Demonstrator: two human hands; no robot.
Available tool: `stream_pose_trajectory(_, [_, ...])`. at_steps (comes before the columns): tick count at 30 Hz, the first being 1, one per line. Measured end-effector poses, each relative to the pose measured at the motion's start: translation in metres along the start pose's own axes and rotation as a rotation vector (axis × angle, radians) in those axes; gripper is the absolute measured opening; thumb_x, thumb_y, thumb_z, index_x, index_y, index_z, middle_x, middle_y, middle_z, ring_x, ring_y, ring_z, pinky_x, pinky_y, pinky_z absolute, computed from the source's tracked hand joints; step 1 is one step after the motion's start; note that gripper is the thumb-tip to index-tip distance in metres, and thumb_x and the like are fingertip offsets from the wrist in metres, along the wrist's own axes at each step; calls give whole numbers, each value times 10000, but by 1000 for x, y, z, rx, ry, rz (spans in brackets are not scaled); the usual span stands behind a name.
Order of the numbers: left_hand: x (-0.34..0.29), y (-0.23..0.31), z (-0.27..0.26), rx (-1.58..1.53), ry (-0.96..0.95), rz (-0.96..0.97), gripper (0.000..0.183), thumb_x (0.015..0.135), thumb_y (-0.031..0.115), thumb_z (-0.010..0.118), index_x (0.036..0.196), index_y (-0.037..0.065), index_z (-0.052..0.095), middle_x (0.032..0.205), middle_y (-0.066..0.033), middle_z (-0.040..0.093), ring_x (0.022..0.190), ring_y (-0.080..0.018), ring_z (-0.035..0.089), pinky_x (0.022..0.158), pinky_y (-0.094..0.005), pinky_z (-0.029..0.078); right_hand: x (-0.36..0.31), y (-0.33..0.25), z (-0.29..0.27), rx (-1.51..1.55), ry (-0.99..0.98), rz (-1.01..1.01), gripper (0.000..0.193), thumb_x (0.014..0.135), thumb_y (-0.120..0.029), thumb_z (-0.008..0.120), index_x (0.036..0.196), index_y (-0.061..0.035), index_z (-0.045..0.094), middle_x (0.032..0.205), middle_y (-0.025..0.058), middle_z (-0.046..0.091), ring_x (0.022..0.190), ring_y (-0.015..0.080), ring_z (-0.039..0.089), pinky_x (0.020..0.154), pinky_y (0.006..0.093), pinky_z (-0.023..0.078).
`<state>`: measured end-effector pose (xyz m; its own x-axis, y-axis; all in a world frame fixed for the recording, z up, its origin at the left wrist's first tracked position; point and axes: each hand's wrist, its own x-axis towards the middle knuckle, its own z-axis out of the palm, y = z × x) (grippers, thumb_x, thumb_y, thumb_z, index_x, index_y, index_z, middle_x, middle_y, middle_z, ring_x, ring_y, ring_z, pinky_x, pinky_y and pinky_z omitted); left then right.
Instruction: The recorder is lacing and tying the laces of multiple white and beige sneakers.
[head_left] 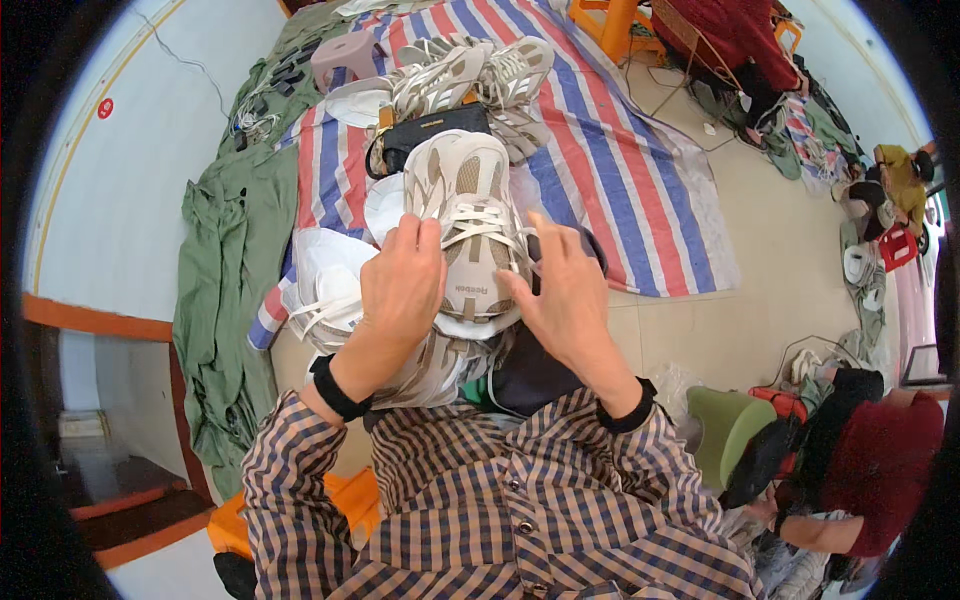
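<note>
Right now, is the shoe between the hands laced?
At least partly laced: white laces cross the shoe. Tied or not, I cannot tell.

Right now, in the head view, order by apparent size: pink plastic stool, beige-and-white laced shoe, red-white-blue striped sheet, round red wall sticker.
1. Striped sheet
2. Laced shoe, helped by being nearer the camera than the stool
3. Pink stool
4. Wall sticker

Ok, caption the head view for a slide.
Left hand and right hand at a beige laced sneaker; more shoes on a striped sheet.

Floor (655,345) at right gives passage; beyond the sneaker (475,200), a black pouch (432,132) blocks.
</note>
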<state>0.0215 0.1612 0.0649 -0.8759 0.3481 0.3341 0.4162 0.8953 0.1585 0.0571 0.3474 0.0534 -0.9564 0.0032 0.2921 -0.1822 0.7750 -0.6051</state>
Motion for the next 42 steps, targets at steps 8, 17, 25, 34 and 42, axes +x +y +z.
stream_pose_trajectory(8, [-1,5,20,102,102,59,229,731,14,596,929,62,492,831,-91,526,813,-259,601,593,-368,522,3,13,23,-213,140,-159,431,716,-106,632,1122,-1,532,1078,133,556,1000,293,511,806,413,368])
stream_pose_trajectory(17, [-9,3,-11,-115,84,-18,282,800,29,575,1073,66,519,890,-123,575,817,-295,609,656,-399,490,-2,23,15,105,210,-237,352,716,44,592,1057,-43,605,953,87,619,891,263,578,805,367,420])
stream_pose_trajectory(25, [-10,-5,-8,-199,85,-53,180,815,58,625,989,78,583,894,-103,604,738,-301,621,614,-380,485,-1,32,24,386,193,-196,209,708,54,580,896,-30,538,843,124,571,831,327,568,706,402,454])
stream_pose_trajectory(34, [-8,-11,-5,-88,41,146,257,784,24,584,1025,101,538,881,-87,599,757,-278,628,595,-384,500,-2,33,20,414,141,-170,156,723,30,574,862,-25,528,832,133,562,839,333,562,715,403,454])
stream_pose_trajectory(42, [-4,-16,-22,8,-85,452,281,758,32,558,1029,99,527,1042,-96,569,857,-269,620,590,-355,512,-1,34,22,434,142,-157,139,725,25,567,850,-28,533,829,132,562,837,332,561,718,406,453])
